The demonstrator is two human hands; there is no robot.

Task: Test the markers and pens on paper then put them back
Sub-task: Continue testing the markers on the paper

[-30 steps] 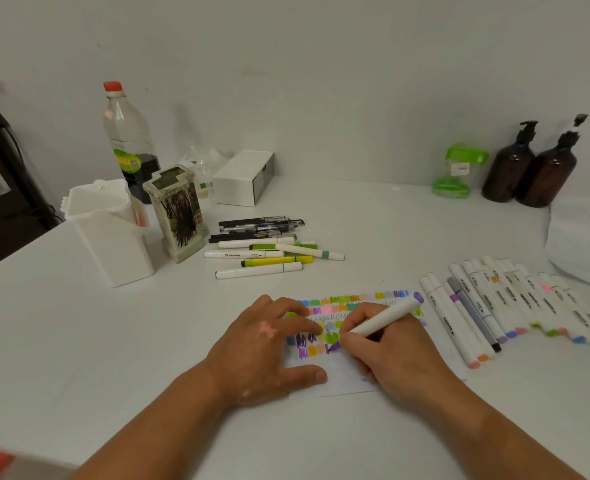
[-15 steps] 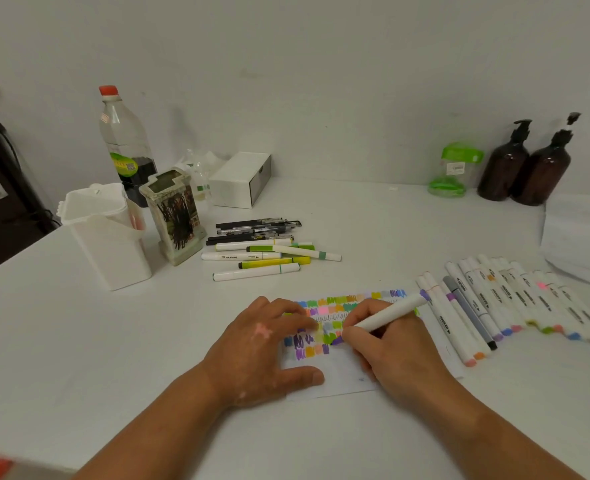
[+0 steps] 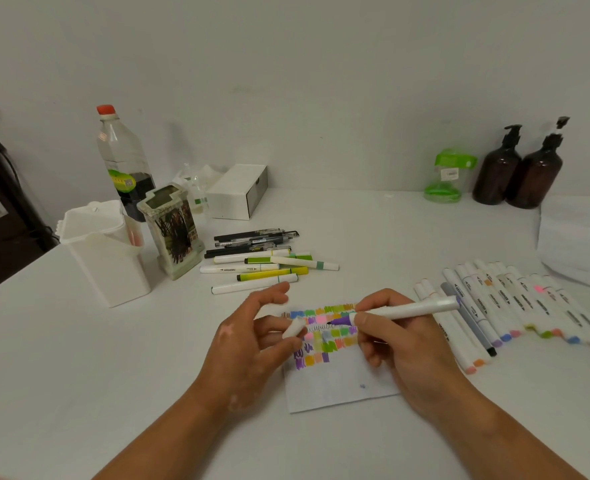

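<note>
right hand (image 3: 400, 344) pinches the purple marker (image 3: 407, 309) near its nib end, barrel level above the paper (image 3: 338, 382), nib bared and pointing left. left hand (image 3: 248, 344) pinches the white cap (image 3: 293, 329) between thumb and fingers, just beside the nib, not yet seated. i judge the marker light, stiff and smooth; best held mid-barrel, clear of the wet nib. beyond, to the right, lies the marker row (image 3: 501, 299); farther left, the pen pile (image 3: 262, 261) and white holder (image 3: 103, 258).

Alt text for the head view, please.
The right hand holds an uncapped purple marker over a swatch-covered paper while the left hand pinches a white cap. A row of markers lies to the right; more pens lie behind.
</note>
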